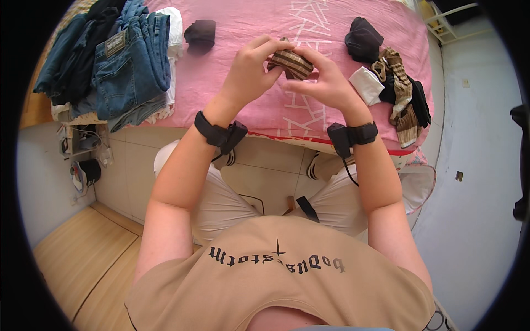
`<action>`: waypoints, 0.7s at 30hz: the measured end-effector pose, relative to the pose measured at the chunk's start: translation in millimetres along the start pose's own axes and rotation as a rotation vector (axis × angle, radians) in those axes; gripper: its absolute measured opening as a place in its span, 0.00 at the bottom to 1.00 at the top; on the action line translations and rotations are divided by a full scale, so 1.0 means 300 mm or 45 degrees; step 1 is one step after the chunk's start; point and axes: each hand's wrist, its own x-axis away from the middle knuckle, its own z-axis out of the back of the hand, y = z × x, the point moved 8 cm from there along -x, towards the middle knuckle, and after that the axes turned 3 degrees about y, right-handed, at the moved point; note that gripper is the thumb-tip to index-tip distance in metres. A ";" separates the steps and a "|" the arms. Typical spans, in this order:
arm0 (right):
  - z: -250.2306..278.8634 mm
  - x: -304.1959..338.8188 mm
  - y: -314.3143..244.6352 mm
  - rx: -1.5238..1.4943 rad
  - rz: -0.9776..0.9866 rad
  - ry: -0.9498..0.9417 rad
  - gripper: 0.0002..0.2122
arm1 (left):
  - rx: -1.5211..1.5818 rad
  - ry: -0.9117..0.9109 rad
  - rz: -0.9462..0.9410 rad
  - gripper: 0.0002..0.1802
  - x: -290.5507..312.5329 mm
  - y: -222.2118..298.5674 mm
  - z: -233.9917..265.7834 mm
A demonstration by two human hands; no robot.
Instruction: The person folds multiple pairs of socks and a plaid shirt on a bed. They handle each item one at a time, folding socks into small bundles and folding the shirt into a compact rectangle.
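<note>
Above the pink bedspread (237, 99), a brown-and-cream striped sock (292, 64) is bunched into a small roll between my hands. My left hand (251, 69) closes on the roll's left end, thumb below and fingers over the top. On its right side, my right hand (327, 80) curls its fingers over the upper edge, the thumb near the lower edge. To the right lie a loose striped sock (402, 88), a folded white cloth piece (366, 86) and a dark bundle (364, 39). Another dark folded bundle (200, 36) rests left of my hands.
A pile of folded jeans (132, 66) and other dark clothes covers the bed's left side. Beside the striped sock lies black fabric (420, 105). Below the bed's front edge are my knees and the tiled floor (259, 165). A small shelf (83, 139) with cables stands at left.
</note>
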 end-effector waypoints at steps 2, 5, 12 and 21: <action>-0.020 -0.001 0.019 -0.009 -0.072 0.014 0.20 | -0.079 -0.029 -0.020 0.25 0.004 -0.009 -0.004; -0.045 -0.007 0.044 -0.038 -0.122 -0.038 0.19 | -0.126 -0.011 -0.146 0.21 0.003 0.001 0.003; -0.123 0.034 0.092 -0.241 -0.490 -0.368 0.12 | -0.095 -0.487 0.404 0.16 0.066 -0.229 0.107; -0.073 0.030 0.069 -0.035 -0.434 -0.395 0.14 | -0.806 -0.280 1.020 0.25 0.185 -0.550 0.450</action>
